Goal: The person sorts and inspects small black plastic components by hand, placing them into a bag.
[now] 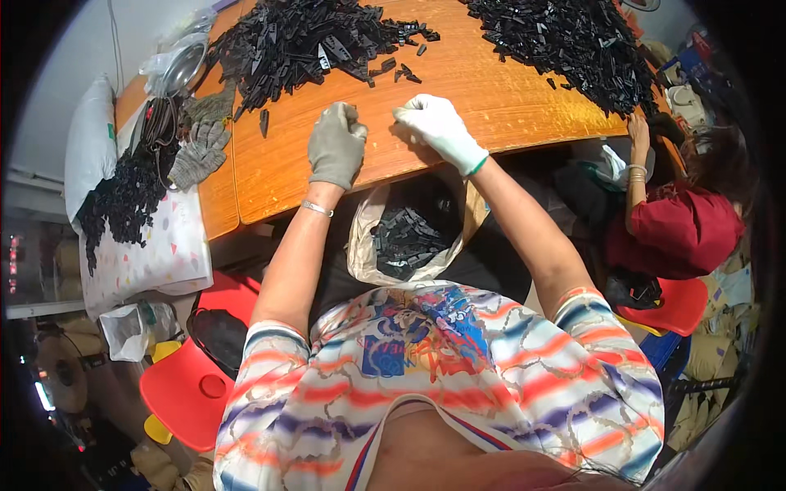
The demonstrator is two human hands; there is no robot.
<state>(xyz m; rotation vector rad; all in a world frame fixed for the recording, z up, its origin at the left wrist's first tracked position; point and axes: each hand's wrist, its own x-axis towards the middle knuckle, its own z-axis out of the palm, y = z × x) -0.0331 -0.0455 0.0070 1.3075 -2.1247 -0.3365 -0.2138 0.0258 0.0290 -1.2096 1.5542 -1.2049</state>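
Over the near edge of the orange worktop (458, 74), the grey-gloved left hand (336, 143) is curled tight and the white-gloved right hand (438, 124) pinches something too small to make out, both directly above the open bag of black parts (407, 239) so pieces can drop in.

An open beige plastic bag (405, 237) of black parts hangs just below the near edge of the orange tabletop (458, 98). A crumpled clear bag (176, 45) lies at the tabletop's far left corner. A white bag (123, 331) sits on the floor, left of it.
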